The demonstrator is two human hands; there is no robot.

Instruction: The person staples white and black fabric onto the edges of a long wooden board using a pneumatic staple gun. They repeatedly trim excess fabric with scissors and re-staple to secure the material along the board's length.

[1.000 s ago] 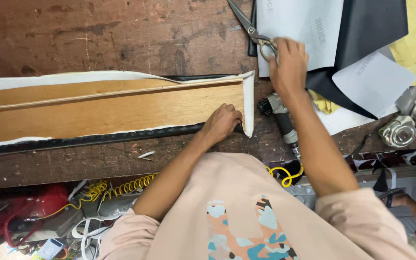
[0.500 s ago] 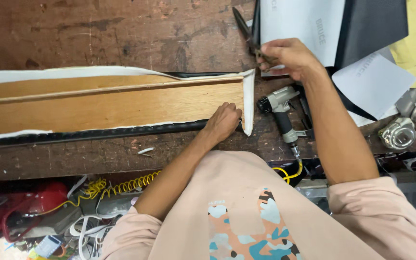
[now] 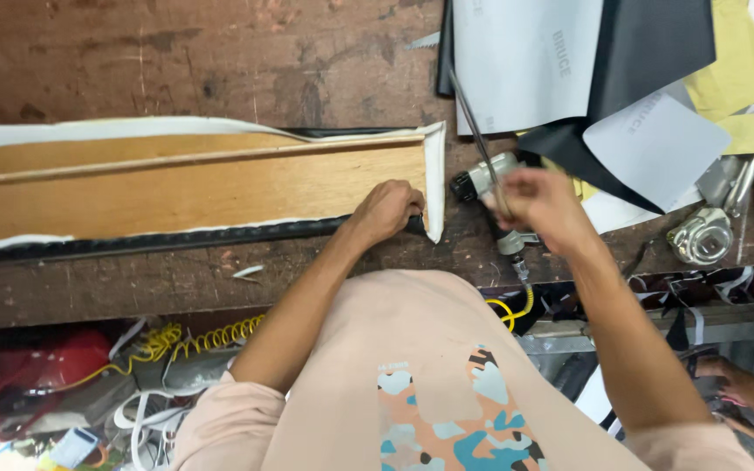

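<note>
Head view caught both hands low over the worn wooden tabletop (image 3: 220, 52). Left hand (image 3: 387, 209) was curled tight at the near right corner of the long wooden panel (image 3: 194, 187), fingers pinching the black edging strip (image 3: 176, 237) that ran along the panel's 6 o'clock edge, right where white fabric (image 3: 435, 179) wrapped the panel's end. Right hand (image 3: 538, 202) was blurred, just to 3 o'clock of that corner, closed around the handles of a pair of scissors (image 3: 475, 131) whose dark blades pointed up toward 11 o'clock. Beneath that hand lay a grey pneumatic stapler (image 3: 489, 179), touching the tabletop, with a yellow coiled hose (image 3: 517, 310) hanging at its 6 o'clock. Out at 1 o'clock sat a heap of white, black and yellow sheet offcuts (image 3: 621, 87), and a round metal fitting (image 3: 700, 237) rested near the tabletop's edge at 3 o'clock. Down at 8 o'clock, below the tabletop, more yellow coil (image 3: 211, 336) and red clutter (image 3: 37, 375) showed. Another person's hand (image 3: 735, 379) appeared at 4 o'clock.
</note>
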